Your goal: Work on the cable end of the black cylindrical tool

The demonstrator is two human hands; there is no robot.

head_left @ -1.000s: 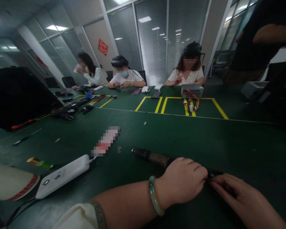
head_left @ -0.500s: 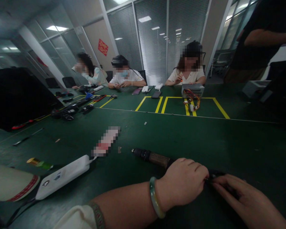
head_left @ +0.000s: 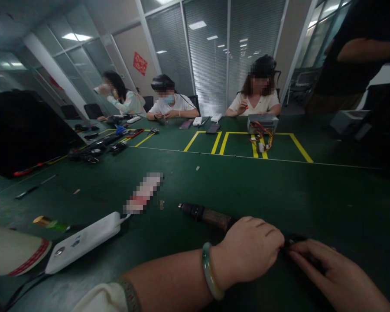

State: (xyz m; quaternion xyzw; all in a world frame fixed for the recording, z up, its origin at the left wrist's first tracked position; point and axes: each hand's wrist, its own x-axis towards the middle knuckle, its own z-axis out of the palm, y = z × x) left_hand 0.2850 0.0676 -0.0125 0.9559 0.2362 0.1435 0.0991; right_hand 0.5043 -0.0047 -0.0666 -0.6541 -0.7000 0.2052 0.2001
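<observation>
My left hand (head_left: 251, 249), with a green bangle (head_left: 211, 271) on the wrist, is closed with its knuckles up, and its fingertips are hidden. From behind it a rod-shaped tool (head_left: 214, 218) sticks out to the left, black with a brown grip and a small metal tip. Whether the hand grips this tool or only covers its end, I cannot tell. My right hand (head_left: 331, 264) pinches at a small dark piece (head_left: 291, 241) close to the left fingertips. That piece is too dark to name.
To the left lie a white power bank (head_left: 84, 242) with a cable, a small green bottle (head_left: 52, 224) with a gold cap and a cream container (head_left: 14, 251). A black monitor (head_left: 29, 130) stands behind them. Across the table, people sit near a metal power supply (head_left: 263, 123) with loose wires.
My hands stay in nearly the same place, close together. The view has shifted very slightly. The tool with the brown grip lies as before.
</observation>
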